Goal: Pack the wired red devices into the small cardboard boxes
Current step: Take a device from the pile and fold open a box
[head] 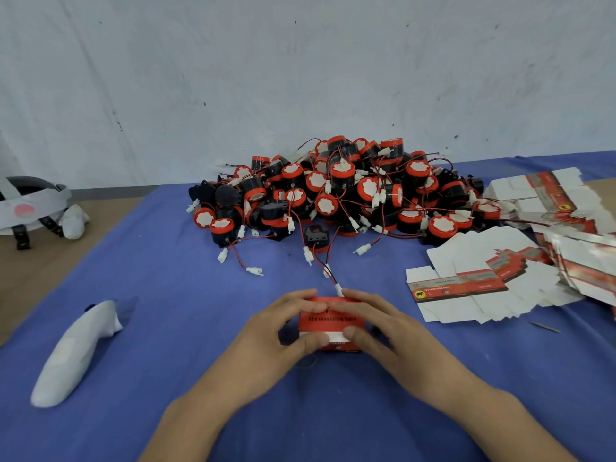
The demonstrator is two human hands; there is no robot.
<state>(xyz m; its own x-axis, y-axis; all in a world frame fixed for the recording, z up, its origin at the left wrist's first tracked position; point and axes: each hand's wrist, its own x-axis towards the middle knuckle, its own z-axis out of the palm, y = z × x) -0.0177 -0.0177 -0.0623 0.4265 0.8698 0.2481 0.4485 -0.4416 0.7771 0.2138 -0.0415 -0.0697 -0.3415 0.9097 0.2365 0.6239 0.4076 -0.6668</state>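
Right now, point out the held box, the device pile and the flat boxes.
held box [330, 320]: head view, red top face.
device pile [340, 195]: head view, heap's middle.
flat boxes [460, 285]: head view, red printed strip.

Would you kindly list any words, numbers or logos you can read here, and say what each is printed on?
"12v reversing horn", blurred, my best reading: on the red band of the small box held by the left hand and right hand.
Front flat carton: a similar line beside a yellow elephant logo, too blurred to read.
Stacked cartons: print too small to read.
Red devices: no text visible.
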